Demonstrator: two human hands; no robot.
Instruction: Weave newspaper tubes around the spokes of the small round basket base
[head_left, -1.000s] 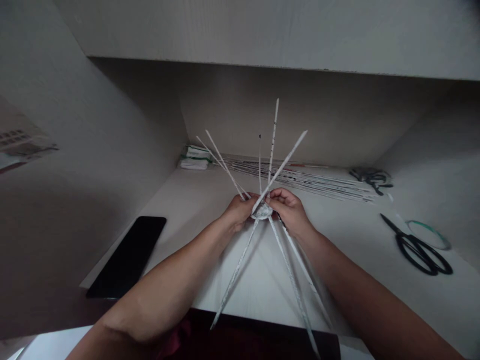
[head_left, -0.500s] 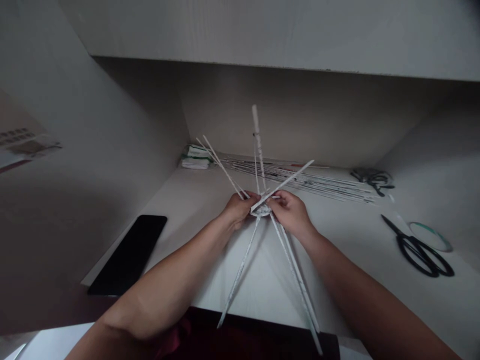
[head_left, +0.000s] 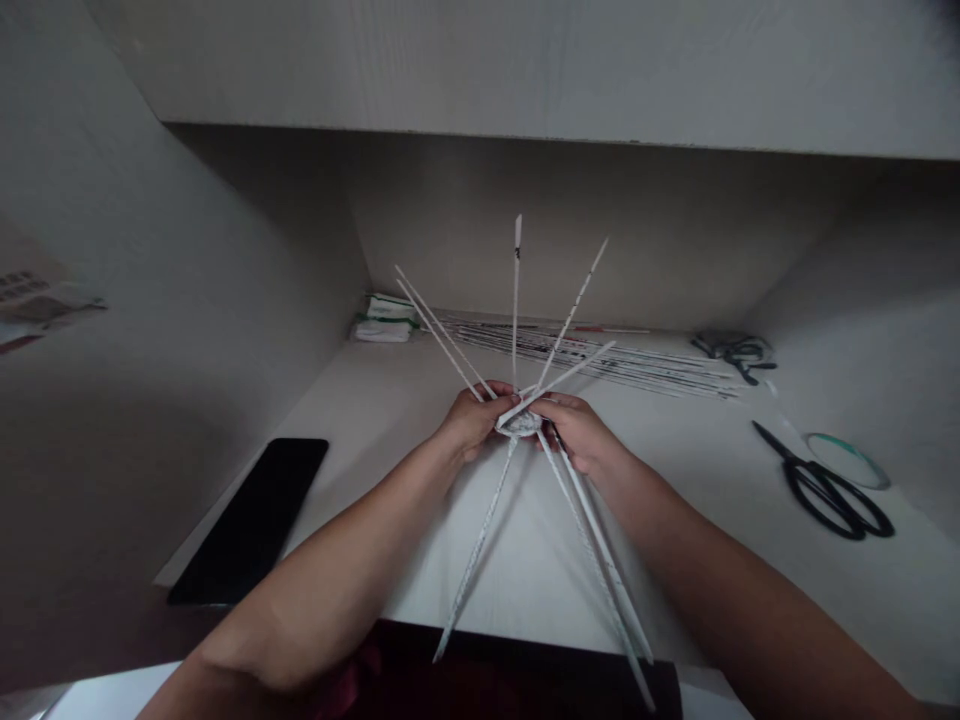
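Observation:
Both my hands hold a small woven paper hub (head_left: 521, 423) above the white desk (head_left: 420, 420), with thin rolled paper sticks (head_left: 516, 290) fanning out from it like spokes, some upward and some down toward me. My left hand (head_left: 471, 418) grips the hub's left side between two sticks. My right hand (head_left: 574, 432) pinches the right side, fingers closed over a stick that points up and to the right.
A row of loose paper sticks (head_left: 637, 362) lies along the back of the desk. Black scissors (head_left: 825, 488) and a tape roll (head_left: 851, 460) lie at right, a dark tangled cord (head_left: 731, 350) behind them. A black phone (head_left: 251, 520) lies at left, a folded cloth (head_left: 386, 317) in the far corner.
The spokes have shifted: the tall upright stick has straightened, and the right-hand stick has swung lower. My right hand has turned palm-down over the hub. The left hand has barely moved.

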